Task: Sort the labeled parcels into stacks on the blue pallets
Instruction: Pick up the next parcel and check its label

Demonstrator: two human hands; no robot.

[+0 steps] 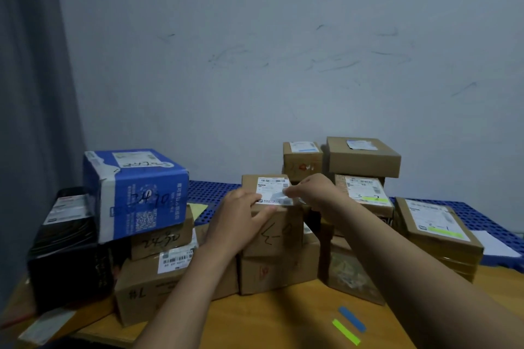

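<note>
Fingers (pixel 262 214) of the left hand (pixel 238 218) lie fairly straight, pressed on the near top edge of a small brown parcel (pixel 283 232). Right hand (pixel 314 195) fingertips are curled and pinch the right edge of its white label (pixel 272 187). The parcel sits on top of a wider brown box (pixel 278 272), mid-table, in front of the blue pallet (pixel 209 193). Blue carton (pixel 136 193) stacked to the left; taller brown stacks to the right. Green strip (pixel 346 331) and blue strip (pixel 351 319) lie on the wooden table (pixel 283 320).
</note>
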